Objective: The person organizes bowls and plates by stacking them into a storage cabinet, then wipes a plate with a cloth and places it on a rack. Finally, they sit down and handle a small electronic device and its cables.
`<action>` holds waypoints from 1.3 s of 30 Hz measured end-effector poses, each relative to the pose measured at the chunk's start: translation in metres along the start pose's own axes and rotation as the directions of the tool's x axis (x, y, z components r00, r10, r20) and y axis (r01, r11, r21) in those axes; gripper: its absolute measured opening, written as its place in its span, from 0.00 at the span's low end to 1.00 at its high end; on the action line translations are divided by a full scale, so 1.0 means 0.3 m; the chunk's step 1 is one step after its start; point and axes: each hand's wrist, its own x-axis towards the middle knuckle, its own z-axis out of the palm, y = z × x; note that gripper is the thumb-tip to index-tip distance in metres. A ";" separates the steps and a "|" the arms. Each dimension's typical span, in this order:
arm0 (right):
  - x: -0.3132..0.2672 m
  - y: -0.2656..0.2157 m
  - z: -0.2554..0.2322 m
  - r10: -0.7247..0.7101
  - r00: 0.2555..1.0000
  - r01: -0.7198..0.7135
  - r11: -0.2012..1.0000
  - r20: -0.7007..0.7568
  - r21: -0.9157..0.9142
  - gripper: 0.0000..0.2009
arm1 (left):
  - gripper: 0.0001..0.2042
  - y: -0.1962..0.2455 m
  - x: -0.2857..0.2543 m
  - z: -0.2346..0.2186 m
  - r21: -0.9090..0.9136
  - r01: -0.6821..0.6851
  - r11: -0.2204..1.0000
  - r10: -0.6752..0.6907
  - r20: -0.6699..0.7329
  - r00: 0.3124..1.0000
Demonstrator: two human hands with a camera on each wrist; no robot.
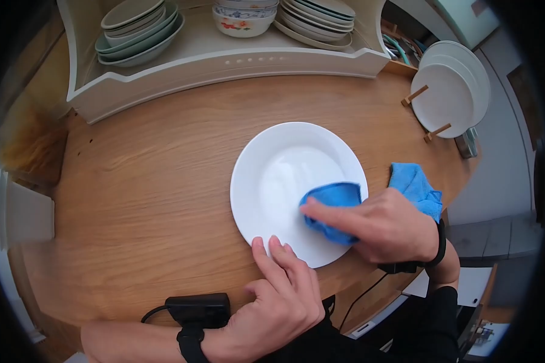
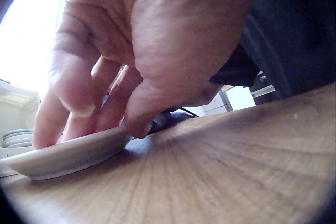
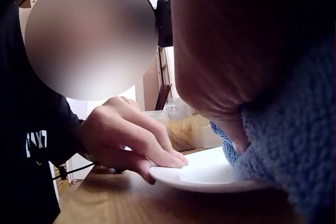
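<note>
One white plate (image 1: 284, 175) on the table, one blue cloth (image 1: 415, 184), two hands, three crockery stacks on the shelf

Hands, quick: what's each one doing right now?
Left hand: open, straight fingers pressing on the near rim of the white plate.
Right hand: holds the blue cloth against the plate.

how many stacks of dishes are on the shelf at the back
3: bowls on the left, a flowered bowl stack in the middle, plates on the right. More may be out of frame.

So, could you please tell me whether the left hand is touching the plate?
Touching: in the right wrist view, the left hand lays its fingers on the plate rim.
</note>
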 end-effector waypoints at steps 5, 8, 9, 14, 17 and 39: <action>-0.001 -0.048 -0.009 -0.096 0.988 0.069 0.976 0.122 0.208 0.35 | 0.09 0.019 -0.012 0.017 -0.062 0.048 0.997 -0.049 -0.010 0.999; -0.006 -0.036 0.004 -0.090 0.991 0.070 0.981 0.103 0.184 0.33 | 0.09 0.019 -0.012 0.019 -0.062 0.053 0.997 -0.053 -0.003 0.999; -0.009 -0.026 0.014 -0.095 0.992 0.081 0.981 0.077 0.174 0.31 | 0.09 0.017 -0.013 0.018 -0.062 0.054 0.997 -0.054 -0.003 0.999; 0.024 -0.010 0.016 -0.190 0.980 0.192 0.981 -0.056 0.036 0.21 | 0.09 -0.018 0.008 -0.014 -0.054 0.000 0.999 0.000 0.000 1.000; 0.058 0.018 0.013 -0.204 0.975 0.198 0.977 -0.082 -0.075 0.17 | 0.08 -0.019 0.012 -0.013 -0.046 -0.008 0.999 0.008 0.002 1.000; 0.077 0.168 -0.017 -0.027 0.966 0.025 1.000 -0.259 -0.009 0.22 | 0.12 -0.006 0.005 -0.023 0.030 0.043 0.999 -0.044 0.031 0.999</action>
